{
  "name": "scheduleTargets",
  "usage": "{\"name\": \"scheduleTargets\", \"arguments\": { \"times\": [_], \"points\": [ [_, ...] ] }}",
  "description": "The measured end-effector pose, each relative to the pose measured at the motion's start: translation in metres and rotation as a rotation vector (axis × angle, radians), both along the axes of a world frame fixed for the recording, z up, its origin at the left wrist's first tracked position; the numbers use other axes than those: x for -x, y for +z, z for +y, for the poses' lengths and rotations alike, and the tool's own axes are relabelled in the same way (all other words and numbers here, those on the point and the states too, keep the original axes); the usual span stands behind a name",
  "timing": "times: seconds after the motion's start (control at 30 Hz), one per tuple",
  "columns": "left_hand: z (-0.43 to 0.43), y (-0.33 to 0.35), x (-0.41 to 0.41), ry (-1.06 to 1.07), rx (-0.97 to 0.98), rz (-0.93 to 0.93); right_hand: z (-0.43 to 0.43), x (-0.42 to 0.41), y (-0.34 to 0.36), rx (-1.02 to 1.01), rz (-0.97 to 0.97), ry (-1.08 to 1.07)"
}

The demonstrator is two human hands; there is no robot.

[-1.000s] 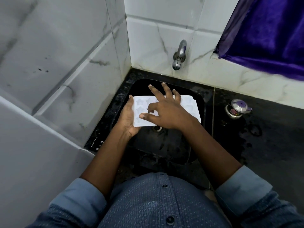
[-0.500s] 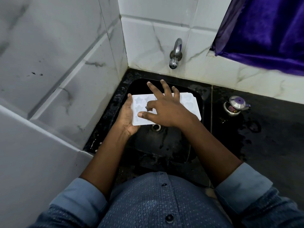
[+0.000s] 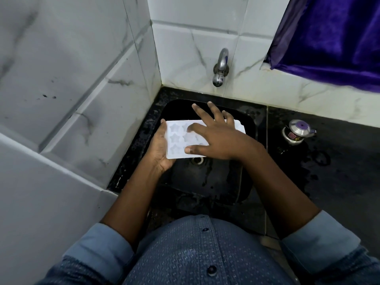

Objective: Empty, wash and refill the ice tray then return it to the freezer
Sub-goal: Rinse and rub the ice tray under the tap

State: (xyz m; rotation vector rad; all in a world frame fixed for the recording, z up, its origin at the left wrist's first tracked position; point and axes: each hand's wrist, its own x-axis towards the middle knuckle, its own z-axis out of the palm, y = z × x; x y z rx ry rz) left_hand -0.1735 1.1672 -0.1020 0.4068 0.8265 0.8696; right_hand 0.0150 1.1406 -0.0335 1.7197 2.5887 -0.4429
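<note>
A white ice tray (image 3: 176,138) with star-shaped cells is held flat over the black sink (image 3: 207,182), cells facing up. My left hand (image 3: 158,151) grips its left end from below, thumb on the rim. My right hand (image 3: 216,136) lies across the top of the tray with fingers spread; its index finger is bent down into a cell and its thumb rests near the front edge. The hand hides most of the tray's right half. The metal tap (image 3: 221,67) sits on the tiled wall above; no water is visible running.
A small steel pot with a purple knob (image 3: 297,131) stands on the wet black counter (image 3: 329,171) right of the sink. White marble tiles (image 3: 72,89) close the left side. A purple curtain (image 3: 329,38) hangs at the upper right. The drain (image 3: 197,160) shows under the tray.
My right hand's fingers shifted slightly over the tray's cells. The tray and my left hand stay in nearly the same place over the sink.
</note>
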Motion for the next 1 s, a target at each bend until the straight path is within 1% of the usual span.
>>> {"name": "scheduleTargets", "arguments": {
  "times": [0.1,0.23,0.37,0.47,0.77,0.9,1.0],
  "points": [
    [-0.002,-0.002,0.0,0.007,-0.004,0.032,-0.001,-0.007,0.001,-0.036,-0.001,-0.033],
    [0.0,-0.005,0.002,0.003,-0.013,0.053,0.001,-0.011,-0.002,-0.011,-0.018,-0.093],
    [0.0,0.0,0.0,0.01,-0.015,0.03,-0.001,-0.012,-0.009,0.035,-0.011,-0.129],
    [0.001,0.003,-0.001,0.011,-0.025,0.013,-0.004,-0.012,-0.012,0.024,0.013,-0.156],
    [0.013,0.005,0.0,0.019,-0.016,0.061,-0.009,-0.012,-0.012,-0.006,0.037,-0.172],
    [0.01,0.001,-0.007,-0.026,-0.032,0.041,-0.012,-0.013,-0.017,-0.001,0.05,-0.195],
    [0.006,0.001,-0.014,-0.02,-0.015,0.033,-0.014,-0.016,-0.018,-0.01,0.058,-0.21]
  ]
}}
